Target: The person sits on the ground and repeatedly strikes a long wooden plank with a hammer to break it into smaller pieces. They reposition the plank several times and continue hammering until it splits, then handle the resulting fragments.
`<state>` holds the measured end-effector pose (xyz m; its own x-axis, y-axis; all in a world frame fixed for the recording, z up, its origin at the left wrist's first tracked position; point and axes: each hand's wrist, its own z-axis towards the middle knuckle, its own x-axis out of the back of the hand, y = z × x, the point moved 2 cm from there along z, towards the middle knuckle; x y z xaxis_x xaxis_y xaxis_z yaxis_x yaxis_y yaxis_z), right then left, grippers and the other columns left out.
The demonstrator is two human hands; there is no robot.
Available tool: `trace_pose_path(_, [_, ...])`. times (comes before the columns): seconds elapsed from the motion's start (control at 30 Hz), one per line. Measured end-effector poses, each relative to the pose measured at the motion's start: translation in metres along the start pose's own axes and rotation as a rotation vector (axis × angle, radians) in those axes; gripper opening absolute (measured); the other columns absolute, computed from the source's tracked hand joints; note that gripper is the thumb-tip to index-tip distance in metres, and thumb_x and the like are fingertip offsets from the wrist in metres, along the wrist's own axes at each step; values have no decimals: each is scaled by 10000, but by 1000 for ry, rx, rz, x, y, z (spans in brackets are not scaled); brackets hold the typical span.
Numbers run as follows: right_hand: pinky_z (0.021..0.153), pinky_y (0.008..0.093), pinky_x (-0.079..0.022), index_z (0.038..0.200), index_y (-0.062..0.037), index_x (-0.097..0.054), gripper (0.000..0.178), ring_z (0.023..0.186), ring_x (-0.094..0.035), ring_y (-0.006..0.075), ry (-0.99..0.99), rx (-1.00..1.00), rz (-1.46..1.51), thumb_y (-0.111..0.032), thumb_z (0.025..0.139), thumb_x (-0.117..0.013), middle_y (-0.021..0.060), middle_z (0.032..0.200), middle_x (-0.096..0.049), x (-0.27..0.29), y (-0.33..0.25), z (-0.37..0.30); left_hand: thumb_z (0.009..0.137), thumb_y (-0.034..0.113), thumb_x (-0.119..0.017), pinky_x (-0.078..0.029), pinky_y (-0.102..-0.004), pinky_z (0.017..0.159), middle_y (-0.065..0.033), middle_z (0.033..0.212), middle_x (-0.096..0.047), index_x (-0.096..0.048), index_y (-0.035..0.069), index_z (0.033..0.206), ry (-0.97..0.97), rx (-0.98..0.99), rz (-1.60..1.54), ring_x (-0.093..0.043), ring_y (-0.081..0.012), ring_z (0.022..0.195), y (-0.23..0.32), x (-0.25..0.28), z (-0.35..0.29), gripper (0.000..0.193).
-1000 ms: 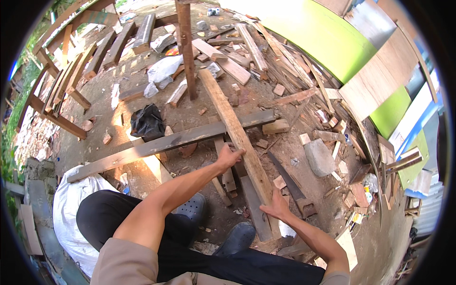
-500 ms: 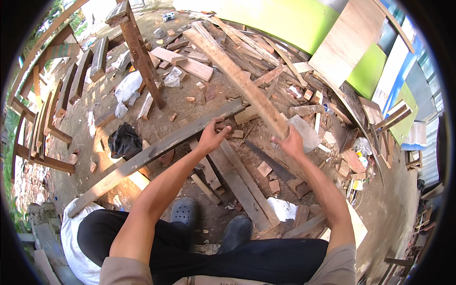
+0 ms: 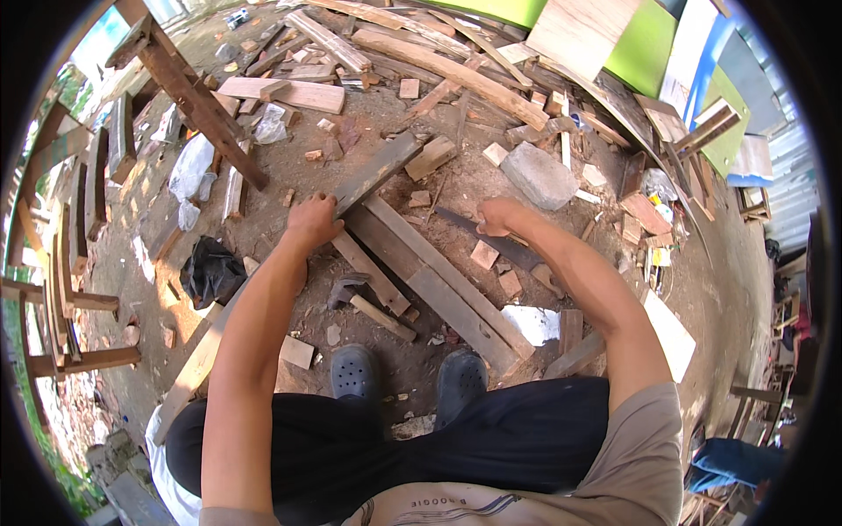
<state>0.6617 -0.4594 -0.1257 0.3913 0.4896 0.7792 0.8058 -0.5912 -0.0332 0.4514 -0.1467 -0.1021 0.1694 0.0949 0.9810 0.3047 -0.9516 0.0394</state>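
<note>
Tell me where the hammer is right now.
In the head view, the hammer lies a little left of centre, between the left hand and the left shoe, beside a narrow plank.

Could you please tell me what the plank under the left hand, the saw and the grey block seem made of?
Plank: apparently bare, weathered wood, by its grey, streaky surface.
Saw: probably dull metal, its blade being thin and dark; handle likely brown wood.
Grey block: rough, matte, perhaps concrete or stone.
</note>
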Motion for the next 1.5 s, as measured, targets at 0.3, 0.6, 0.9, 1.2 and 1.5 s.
trace_pose_path(0.3, [824, 476, -540, 930, -58, -751, 320, 969, -692, 348, 200, -325, -122, -361, 888, -655, 162, 974, -731, 46, 24, -86, 850, 267, -648, -537, -429, 904, -130, 1190, -703, -726, 90, 1126, -283, -215, 25, -669, -281, 1126, 119, 45, 73, 337])
trace_pose_path(0.6, [873, 465, -548, 1030, -42, -720, 256, 1045, -681, 339, 264, -638, 98, -221, 866, -640, 181, 1107, -707, 93, 33, -121, 854, 415, -665, -506, -447, 973, -171, 1249, -663, -653, 46, 1219, -348, -491, -425, -632, -332, 1169, 249, 56, 95, 519])
trace_pose_path(0.9, [874, 477, -550, 974, -38, -741, 235, 997, -700, 349, 47, -651, 185, -179, 805, -659, 200, 1086, -714, -40, 9, -43, 867, 303, -639, -507, -444, 972, -150, 1251, -670, -677, 55, 1206, -413, -401, -363, -637, -329, 1167, 211, 31, 118, 422])
trace_pose_path(1.2, [932, 470, -527, 1318, -37, -520, 598, 1229, -567, 350, 139, -652, 107, -186, 776, -726, 198, 1283, -589, -106, -12, -21, 879, 272, -601, -497, -436, 983, -169, 1250, -660, -657, 51, 1210, -231, 28, -578, -619, -344, 1179, 84, 4, 125, 402])
trace_pose_path(1.5, [813, 440, -579, 1241, 29, -549, 397, 989, -685, 363, 360, -550, -90, -123, 876, -580, 221, 1130, -657, -145, 15, -10, 822, 366, -688, -387, -485, 1087, -170, 1395, -540, -554, 67, 1329, -100, 437, -659, -483, -328, 1325, 68, -8, 121, 603])
